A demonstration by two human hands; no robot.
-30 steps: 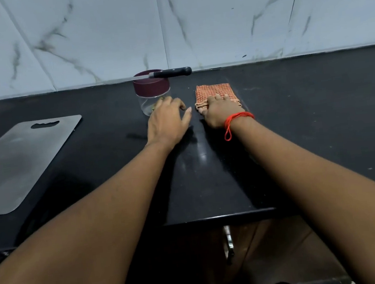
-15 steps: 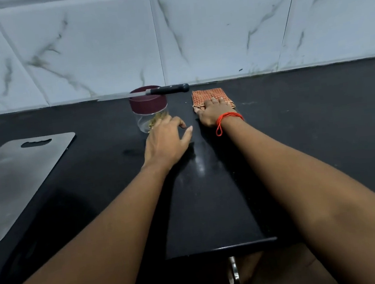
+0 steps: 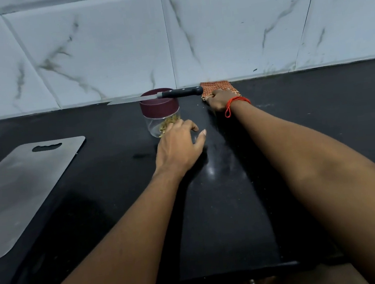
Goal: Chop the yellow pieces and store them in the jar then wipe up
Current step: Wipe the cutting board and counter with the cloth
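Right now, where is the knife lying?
In the head view the knife lies across the maroon lid of the jar, at the back of the counter, handle toward the orange cloth.

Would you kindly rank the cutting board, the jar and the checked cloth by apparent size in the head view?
1. cutting board, clearly largest.
2. jar.
3. cloth, partly hidden under the right hand, so only tentatively below the jar.

open counter (image 3: 319,122) right of cloth (image 3: 217,85), jar (image 3: 154,125) with knife (image 3: 155,96) across lid (image 3: 160,109) centre back, board (image 3: 23,188) left
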